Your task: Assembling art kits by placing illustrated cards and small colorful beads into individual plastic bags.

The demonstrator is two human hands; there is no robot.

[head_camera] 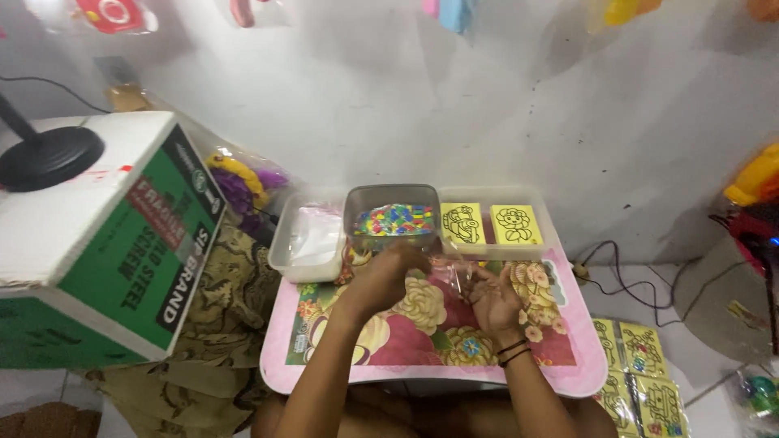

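Both hands, left point(388, 272) & right point(492, 302), pinch a clear bag point(454, 276) between them; bead tub point(393, 217) sits just beyond — a knock could spill beads.

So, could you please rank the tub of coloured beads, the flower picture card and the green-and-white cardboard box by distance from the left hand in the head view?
From the left hand:
1. Tub of coloured beads, just beyond the fingers.
2. Flower picture card, back right in the clear tray.
3. Green-and-white cardboard box, far left, off the table.
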